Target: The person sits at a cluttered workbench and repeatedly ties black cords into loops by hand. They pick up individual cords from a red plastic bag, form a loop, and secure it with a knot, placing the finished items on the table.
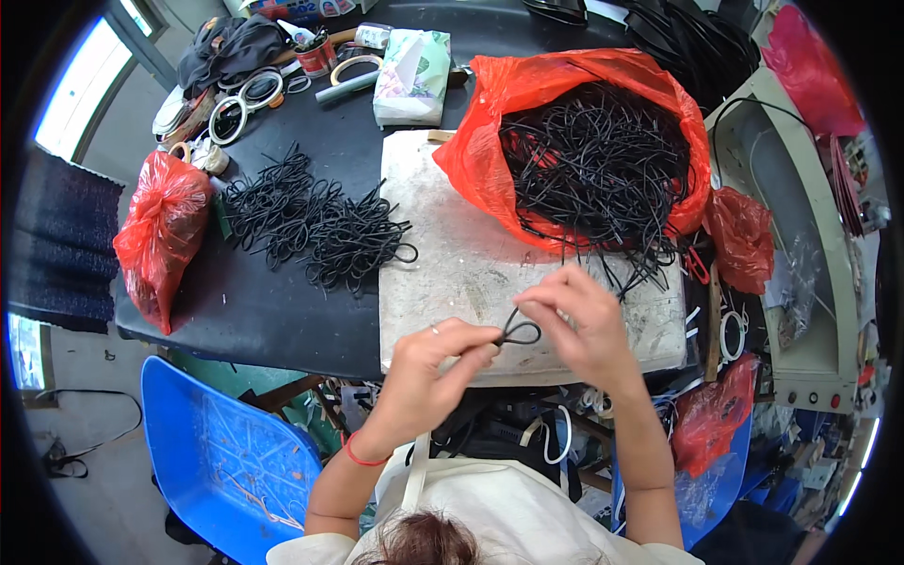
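A short black cord (519, 330) bent into a small loop is pinched between both my hands over the near edge of a worn white board (452, 273). My left hand (435, 365) grips the cord's lower end; a thin ring sits on one finger and a red band on the wrist. My right hand (582, 322) holds the loop's upper right side with fingertips. Just beyond, an open red plastic bag (490, 160) is full of tangled black cords (598, 169). To the left, a pile of looped black cords (315, 221) lies on the dark table (282, 301).
A tied red bag (160, 235) sits at the table's left edge. Tape rolls (240, 104), a tissue pack (412, 75) and dark cloth (231, 47) lie at the back. A blue plastic chair (226, 452) stands lower left. A grey machine (800, 235) and more red bags (739, 235) are on the right.
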A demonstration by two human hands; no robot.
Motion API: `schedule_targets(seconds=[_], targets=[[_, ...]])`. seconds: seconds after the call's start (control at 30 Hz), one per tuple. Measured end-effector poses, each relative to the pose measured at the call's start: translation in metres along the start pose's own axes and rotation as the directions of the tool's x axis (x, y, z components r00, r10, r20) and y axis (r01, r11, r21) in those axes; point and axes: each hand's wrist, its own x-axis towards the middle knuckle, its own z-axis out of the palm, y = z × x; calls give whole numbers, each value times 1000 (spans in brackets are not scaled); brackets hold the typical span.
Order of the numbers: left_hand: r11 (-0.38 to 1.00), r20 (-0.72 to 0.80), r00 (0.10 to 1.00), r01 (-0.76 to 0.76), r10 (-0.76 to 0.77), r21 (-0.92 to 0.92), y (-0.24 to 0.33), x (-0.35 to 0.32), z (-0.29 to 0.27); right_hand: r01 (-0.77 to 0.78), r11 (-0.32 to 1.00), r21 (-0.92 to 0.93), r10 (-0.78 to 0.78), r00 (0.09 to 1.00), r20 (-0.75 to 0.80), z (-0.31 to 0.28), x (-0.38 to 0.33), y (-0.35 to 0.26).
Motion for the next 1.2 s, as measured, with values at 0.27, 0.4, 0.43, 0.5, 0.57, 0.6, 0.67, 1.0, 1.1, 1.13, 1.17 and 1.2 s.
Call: schedule_targets(seconds=[0.27, 0.4, 0.43, 0.5, 0.57, 0.6, 0.67, 1.0, 1.1, 1.13, 1.17, 1.2], targets=[[866, -96, 953, 216, -288, -452, -2, 6, 3, -18, 999, -30, 19, 999, 51, 17, -20, -18], [857, -128, 957, 168, -260, -488, -8, 7, 7, -314, 831, 459, 285, 949, 134, 23, -26, -28], [829, -134, 951, 168, -279, -533, -8, 7, 7, -374, 718, 587, 320, 926, 199, 25, -26, -26], [769, -142, 939, 165, -315, -618, -8, 7, 8, -442, 566, 696, 367, 891, 267, 28, -27, -22], [767, -186, 931, 133, -313, -627, -6, 7, 11, -467, 534, 705, 416, 871, 261, 29, -27, -21], [767, -208, 927, 116, -312, -631, -5, 6, 13, -472, 553, 687, 446, 864, 235, 29, -25, -21], [783, -265, 916, 79, -301, -617, -4, 5, 17, -488, 587, 646, 504, 845, 180, 31, -19, -24], [965, -254, 959, 63, -130, -256, -1, 3, 18, -333, 705, 626, 459, 887, -45, 45, -18, -14], [996, -126, 988, 86, -86, -6, 13, 2, 12, -236, 878, 417, 281, 958, -50, 43, -25, -2], [995, -78, 995, 69, -63, 78, 16, 2, 12, -315, 783, 536, 381, 925, -13, 42, -23, -4], [992, -49, 998, 51, -45, 116, 15, 2, 12, -382, 665, 642, 470, 882, 37, 41, -21, -7], [993, -34, 997, 73, -70, 96, 16, 2, 10, -433, 527, 731, 547, 831, 98, 42, -19, -10]])
